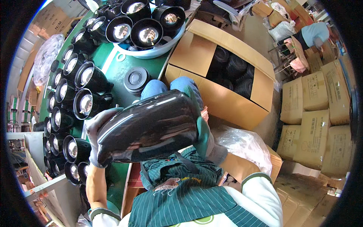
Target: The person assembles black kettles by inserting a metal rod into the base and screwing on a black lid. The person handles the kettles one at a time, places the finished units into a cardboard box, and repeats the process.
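Between my two gloved hands, a large glossy black jug [149,128] lies tilted on its side above my lap. My left hand [96,130] grips its left end with the fingers wrapped round the edge. At the other end, my right hand [205,138] presses against the side, its fingers partly hidden by the jug. The jug's opening does not show. To the left, several black jugs with shiny silver insides [86,104] lie in rows on the green table [113,85]. Beyond my knees sit stacked round black lids [136,78].
A pale blue basin [147,53] holds more black jugs at the back. An open cardboard box [223,100] with black items stands beyond my right hand. Clear plastic wrap [245,145] lies by my right arm. Stacked cartons [314,117] and another person [314,34] are farther right.
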Demonstrator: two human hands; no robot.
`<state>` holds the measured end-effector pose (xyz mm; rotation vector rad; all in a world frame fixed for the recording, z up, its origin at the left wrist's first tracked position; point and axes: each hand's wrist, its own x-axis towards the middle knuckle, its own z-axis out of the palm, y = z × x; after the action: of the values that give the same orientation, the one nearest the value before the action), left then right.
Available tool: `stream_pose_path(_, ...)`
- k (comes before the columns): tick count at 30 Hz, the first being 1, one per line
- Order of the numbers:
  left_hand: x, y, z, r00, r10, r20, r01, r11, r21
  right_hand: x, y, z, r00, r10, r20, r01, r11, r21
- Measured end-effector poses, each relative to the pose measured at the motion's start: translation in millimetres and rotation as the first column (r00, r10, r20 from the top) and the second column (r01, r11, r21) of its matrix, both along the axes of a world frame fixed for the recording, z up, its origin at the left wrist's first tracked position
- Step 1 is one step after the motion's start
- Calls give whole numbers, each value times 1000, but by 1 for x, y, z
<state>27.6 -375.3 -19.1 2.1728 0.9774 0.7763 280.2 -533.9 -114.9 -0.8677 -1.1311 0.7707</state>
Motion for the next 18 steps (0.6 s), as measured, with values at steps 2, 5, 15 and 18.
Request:
stream_pose_path(2, -3, 4, 2, 996, -48, -75, 54, 995, 81, 5, 1, -7, 977, 31, -213, -54, 993, -103)
stream_pose_path(5, 7, -4, 10, 997, -24, -76, 27, 999, 40, 15, 7, -25, 912, 76, -402, -140, 981, -131)
stream_pose_path(15, 55, -56, 67, 898, -440, 2, 439, 895, -74, 49, -15, -101, 833, 63, -550, -186, 967, -172)
stream_pose_path(18, 61, -63, 67, 915, -404, -7, 404, 915, -13, 61, -18, -114, 896, 86, -435, -216, 941, -259)
